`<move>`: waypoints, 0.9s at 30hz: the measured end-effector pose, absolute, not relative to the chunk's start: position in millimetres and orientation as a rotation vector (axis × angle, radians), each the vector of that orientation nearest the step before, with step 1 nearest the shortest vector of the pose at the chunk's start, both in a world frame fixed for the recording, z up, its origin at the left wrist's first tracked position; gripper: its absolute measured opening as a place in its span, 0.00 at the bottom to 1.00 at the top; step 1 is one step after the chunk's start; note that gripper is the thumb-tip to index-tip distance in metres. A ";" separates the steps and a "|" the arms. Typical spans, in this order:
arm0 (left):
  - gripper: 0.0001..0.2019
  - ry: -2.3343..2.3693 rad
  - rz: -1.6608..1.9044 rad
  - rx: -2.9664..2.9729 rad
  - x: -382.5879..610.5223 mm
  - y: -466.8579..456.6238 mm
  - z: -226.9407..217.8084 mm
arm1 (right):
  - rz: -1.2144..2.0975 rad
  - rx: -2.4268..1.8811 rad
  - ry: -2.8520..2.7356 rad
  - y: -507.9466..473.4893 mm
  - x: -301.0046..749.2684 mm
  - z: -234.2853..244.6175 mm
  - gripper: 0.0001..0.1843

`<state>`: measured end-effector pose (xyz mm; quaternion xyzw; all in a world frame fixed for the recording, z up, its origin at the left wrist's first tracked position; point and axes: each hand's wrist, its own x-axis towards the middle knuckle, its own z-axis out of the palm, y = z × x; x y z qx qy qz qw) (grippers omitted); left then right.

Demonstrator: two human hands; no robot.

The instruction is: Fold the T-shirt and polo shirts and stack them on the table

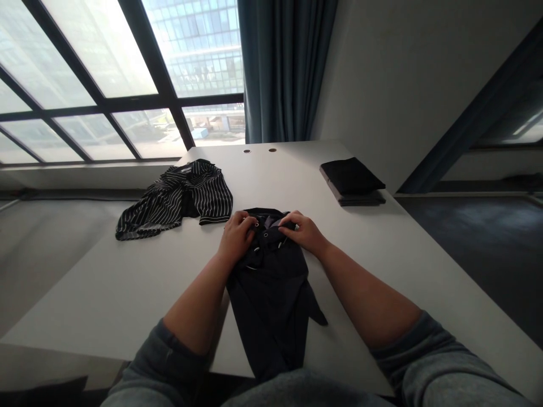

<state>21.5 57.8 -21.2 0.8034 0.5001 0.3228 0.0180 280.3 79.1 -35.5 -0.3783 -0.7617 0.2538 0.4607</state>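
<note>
**Both hands pressed on a dark garment at frame centre**
The left hand [235, 236] and right hand [302, 232], fingers curled, press the dark garment [267, 299] near its metal snaps on the white table [127, 294]; a striped black garment [176, 198] lies upper left, folded black cloth [351, 180] upper right.

both hands [271, 233] press the collar of a dark garment [269, 299] on a white table [127, 294].

Office-type room, by the look of it. You sit at a white table [263, 169] with two cable grommets [259, 150] set near its far edge. Past it, a big dark-framed window [85, 96] looks onto a glass tower [199, 45]. Blue curtain [282, 68] hangs beside the glass; dark carpet [466, 249] on your right.
</note>
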 end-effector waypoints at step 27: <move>0.10 1.263 1.106 2.023 48.8 39.0 -17.7 | 0.478 -0.791 -1.913 63.5 255.7 -27.3 0.08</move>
